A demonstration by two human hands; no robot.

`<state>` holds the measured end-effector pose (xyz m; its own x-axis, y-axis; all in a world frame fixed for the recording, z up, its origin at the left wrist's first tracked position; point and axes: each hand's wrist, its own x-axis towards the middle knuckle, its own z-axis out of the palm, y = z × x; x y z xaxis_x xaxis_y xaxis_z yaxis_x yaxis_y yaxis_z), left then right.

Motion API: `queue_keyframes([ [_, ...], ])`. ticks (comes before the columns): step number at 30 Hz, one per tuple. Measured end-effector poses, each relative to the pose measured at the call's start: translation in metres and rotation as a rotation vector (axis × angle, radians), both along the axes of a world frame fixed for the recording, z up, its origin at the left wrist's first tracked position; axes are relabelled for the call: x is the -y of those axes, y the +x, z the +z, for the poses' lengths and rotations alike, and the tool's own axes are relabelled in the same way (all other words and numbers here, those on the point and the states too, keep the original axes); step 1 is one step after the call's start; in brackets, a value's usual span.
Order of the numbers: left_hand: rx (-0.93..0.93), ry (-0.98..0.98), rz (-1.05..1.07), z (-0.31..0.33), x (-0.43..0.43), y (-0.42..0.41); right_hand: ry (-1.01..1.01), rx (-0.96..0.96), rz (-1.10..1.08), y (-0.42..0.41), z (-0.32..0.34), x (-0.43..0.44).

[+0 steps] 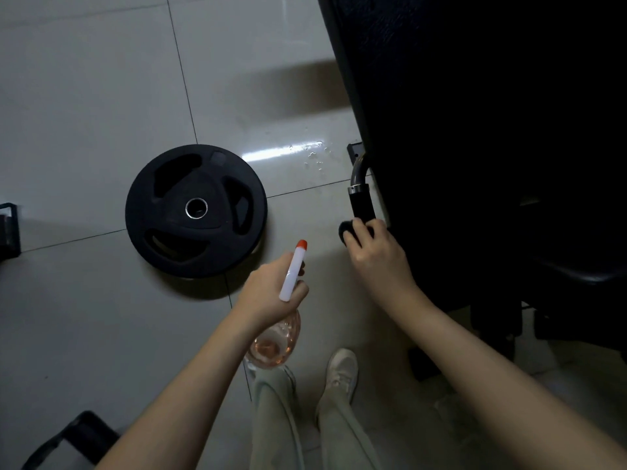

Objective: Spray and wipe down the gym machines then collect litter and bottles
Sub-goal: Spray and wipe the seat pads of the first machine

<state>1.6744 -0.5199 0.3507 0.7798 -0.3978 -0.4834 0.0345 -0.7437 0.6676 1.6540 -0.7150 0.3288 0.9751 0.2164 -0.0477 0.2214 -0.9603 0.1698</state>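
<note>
My left hand (271, 293) grips a spray bottle (292, 273) with a white head, an orange nozzle tip and a clear body holding pinkish liquid. My right hand (375, 252) holds a dark cloth (347, 228) pressed against the black grip of a curved chrome handle (361, 195) on a black padded gym machine (475, 130). The nozzle points up and away, towards the handle. The machine fills the right side, very dark, and its details are hard to make out.
A black weight plate (196, 210) lies flat on the grey tiled floor left of the handle. Water droplets (315, 154) glisten on the tiles near the machine. Dark metal frames (8, 228) sit at the left edge and bottom left. My legs and white shoe (341, 374) are below.
</note>
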Motion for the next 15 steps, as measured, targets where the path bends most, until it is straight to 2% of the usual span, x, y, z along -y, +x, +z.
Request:
queue_keyframes([
  [3, 0.001, 0.0, -0.009, 0.0, -0.002, -0.002, 0.136, 0.034, -0.062, -0.014, 0.009, 0.006],
  [6, -0.002, 0.009, -0.001, -0.006, 0.001, -0.005, 0.306, 0.108, -0.223, -0.009, 0.018, 0.007],
  [10, -0.013, 0.003, 0.01, -0.008, 0.009, -0.011, 0.239, 0.155, -0.205, -0.008, 0.005, 0.002],
  [15, -0.035, -0.006, -0.013, -0.006, 0.015, -0.011, 0.19, 0.068, -0.226, -0.047, 0.005, 0.005],
])
